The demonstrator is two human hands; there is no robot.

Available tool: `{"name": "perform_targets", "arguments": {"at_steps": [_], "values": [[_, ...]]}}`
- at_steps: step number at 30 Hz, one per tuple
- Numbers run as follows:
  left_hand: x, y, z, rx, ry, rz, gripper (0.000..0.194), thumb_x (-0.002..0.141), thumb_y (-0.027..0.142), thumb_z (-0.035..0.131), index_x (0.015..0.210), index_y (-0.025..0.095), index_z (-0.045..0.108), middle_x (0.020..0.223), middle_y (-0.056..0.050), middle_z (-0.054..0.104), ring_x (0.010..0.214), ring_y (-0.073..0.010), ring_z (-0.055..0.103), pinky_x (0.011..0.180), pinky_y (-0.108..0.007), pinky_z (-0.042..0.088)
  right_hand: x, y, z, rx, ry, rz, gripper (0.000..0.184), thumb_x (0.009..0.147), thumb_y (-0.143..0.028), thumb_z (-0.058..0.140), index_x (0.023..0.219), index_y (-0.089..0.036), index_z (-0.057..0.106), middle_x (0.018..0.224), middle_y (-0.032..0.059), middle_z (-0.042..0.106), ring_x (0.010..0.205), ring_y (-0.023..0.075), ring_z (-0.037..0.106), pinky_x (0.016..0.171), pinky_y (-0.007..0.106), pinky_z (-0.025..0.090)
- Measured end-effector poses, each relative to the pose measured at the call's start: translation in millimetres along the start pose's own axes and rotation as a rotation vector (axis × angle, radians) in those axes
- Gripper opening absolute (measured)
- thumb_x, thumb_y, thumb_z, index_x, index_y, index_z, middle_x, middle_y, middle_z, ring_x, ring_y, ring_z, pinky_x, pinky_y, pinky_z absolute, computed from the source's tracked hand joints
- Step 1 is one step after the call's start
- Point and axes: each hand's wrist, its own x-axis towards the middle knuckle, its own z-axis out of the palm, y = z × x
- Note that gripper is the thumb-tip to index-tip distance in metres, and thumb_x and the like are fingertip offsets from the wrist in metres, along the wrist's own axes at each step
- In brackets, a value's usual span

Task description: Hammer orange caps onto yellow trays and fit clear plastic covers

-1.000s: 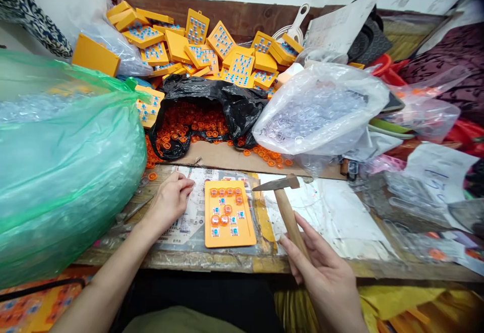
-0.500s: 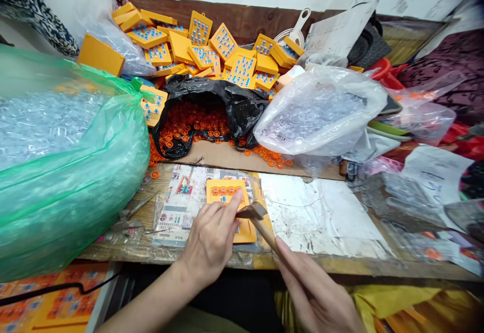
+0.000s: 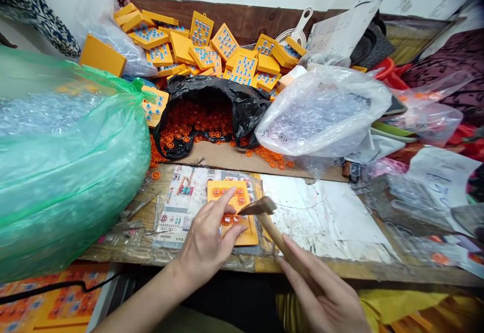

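Note:
A flat yellow-orange plastic panel [image 3: 250,235] lies on a printed sheet [image 3: 177,207] at the bench's front edge, with round orange caps [image 3: 230,219] set in rows on it. Over its left side is my left hand [image 3: 206,234], index finger and thumb spread apart; the fingertips reach above the caps, and whether they touch is unclear. My right hand [image 3: 321,287] wraps round the wooden handle of a hammer [image 3: 278,236]. The dark hammer head [image 3: 260,206] hangs over the panel's right part and hides some of the caps.
Behind the panel, a black bag [image 3: 245,103] spills loose orange caps [image 3: 274,161]. A green bag [image 3: 94,176] of clear pieces bulges at left; a white bag [image 3: 321,113] holds similar pieces at right. Yellow-orange panels [image 3: 181,45] are heaped at the back. White paper [image 3: 325,217] covers the bench right.
My left index finger has drawn back to the left and the thumb has spread away, uncovering more caps. The hammer has shifted slightly right and its head is a little higher.

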Motion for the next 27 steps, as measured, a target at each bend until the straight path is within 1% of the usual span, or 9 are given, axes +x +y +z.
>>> {"name": "perform_targets", "arguments": {"at_steps": [1, 3, 5, 8, 12, 17, 21, 25, 27], "values": [[9.7, -2.8, -2.9, 0.011, 0.029, 0.018, 0.048, 0.084, 0.020, 0.064, 0.130, 0.014, 0.051, 0.095, -0.008, 0.071, 0.086, -0.0189, 0.067, 0.081, -0.032, 0.057, 1.8, 0.5, 2.7, 0.042, 0.081, 0.142, 0.035, 0.083, -0.029, 0.065, 0.117, -0.029, 0.069, 0.110, 0.0017, 0.073, 0.095, 0.0209, 0.071, 0.081, 0.023, 0.057], [37.3, -12.5, -4.3, 0.085, 0.046, 0.049, 0.029, 0.086, 0.022, 0.062, 0.112, 0.011, 0.064, 0.099, -0.013, 0.072, 0.092, -0.0218, 0.067, 0.085, -0.036, 0.055, 7.8, 1.3, 7.2, 0.167, 0.189, 0.428, 0.043, 0.076, -0.041, 0.072, 0.116, -0.025, 0.070, 0.107, 0.0039, 0.073, 0.078, 0.0206, 0.072, 0.064, 0.024, 0.059], [71.2, -26.8, 4.1, 0.186, -0.077, 0.016, 0.019, 0.088, 0.016, 0.055, 0.099, 0.009, 0.069, 0.099, -0.015, 0.072, 0.095, -0.0237, 0.066, 0.089, -0.040, 0.053, 15.7, 0.7, 9.6, 0.347, 0.212, 0.618, 0.062, 0.069, -0.045, 0.077, 0.126, -0.024, 0.063, 0.102, 0.0045, 0.073, 0.051, 0.0113, 0.061, 0.043, 0.020, 0.050], [118.0, -49.1, 34.0, 0.186, -0.258, 0.035, 0.020, 0.085, 0.010, 0.055, 0.095, 0.014, 0.072, 0.101, -0.009, 0.074, 0.095, -0.0203, 0.067, 0.089, -0.034, 0.053, 26.1, -2.7, 9.9, 0.548, 0.224, 0.718, 0.079, 0.063, -0.045, 0.083, 0.133, -0.024, 0.055, 0.085, 0.0010, 0.070, 0.038, 0.0029, 0.041, 0.034, 0.017, 0.037], [151.0, -65.7, 74.4, 0.196, -0.395, 0.028, 0.021, 0.082, 0.011, 0.057, 0.091, 0.018, 0.075, 0.102, -0.007, 0.073, 0.096, -0.0199, 0.066, 0.089, -0.031, 0.052, 30.1, -6.6, 8.9, 0.619, 0.240, 0.707, 0.081, 0.062, -0.043, 0.084, 0.133, -0.020, 0.053, 0.073, -0.0015, 0.065, 0.038, 0.0033, 0.042, 0.034, 0.015, 0.034], [158.1, -71.9, 86.0, 0.221, -0.460, -0.073, 0.026, 0.079, 0.008, 0.054, 0.091, 0.016, 0.075, 0.092, -0.008, 0.072, 0.087, -0.0201, 0.067, 0.082, -0.030, 0.053, 29.1, -6.4, 10.6, 0.618, 0.252, 0.691, 0.079, 0.063, -0.044, 0.083, 0.132, -0.019, 0.054, 0.070, -0.0017, 0.063, 0.038, 0.0040, 0.042, 0.034, 0.016, 0.034], [157.0, -69.2, 81.7, 0.229, -0.463, -0.113, 0.020, 0.078, 0.008, 0.055, 0.081, 0.014, 0.073, 0.096, -0.009, 0.068, 0.090, -0.0216, 0.065, 0.084, -0.031, 0.052, 29.1, -6.2, 11.6, 0.594, 0.246, 0.711, 0.081, 0.062, -0.044, 0.083, 0.134, -0.019, 0.053, 0.085, 0.0026, 0.069, 0.038, 0.0025, 0.042, 0.034, 0.016, 0.034], [130.3, -45.8, 53.1, 0.187, -0.425, -0.120, 0.026, 0.081, 0.009, 0.053, 0.102, 0.012, 0.067, 0.097, -0.009, 0.067, 0.092, -0.0210, 0.064, 0.086, -0.033, 0.052, 20.5, 0.2, 10.4, 0.514, 0.222, 0.683, 0.074, 0.069, -0.044, 0.079, 0.135, -0.021, 0.054, 0.090, 0.0032, 0.072, 0.038, 0.0032, 0.043, 0.035, 0.017, 0.039], [99.9, -29.1, 25.9, 0.141, -0.399, -0.100, 0.034, 0.083, 0.010, 0.053, 0.117, 0.012, 0.058, 0.097, -0.007, 0.067, 0.091, -0.0187, 0.063, 0.086, -0.031, 0.052, 12.4, 5.6, 9.1, 0.378, 0.203, 0.603, 0.063, 0.072, -0.042, 0.076, 0.130, -0.022, 0.060, 0.098, 0.0048, 0.074, 0.047, 0.0089, 0.057, 0.040, 0.020, 0.048]]}}
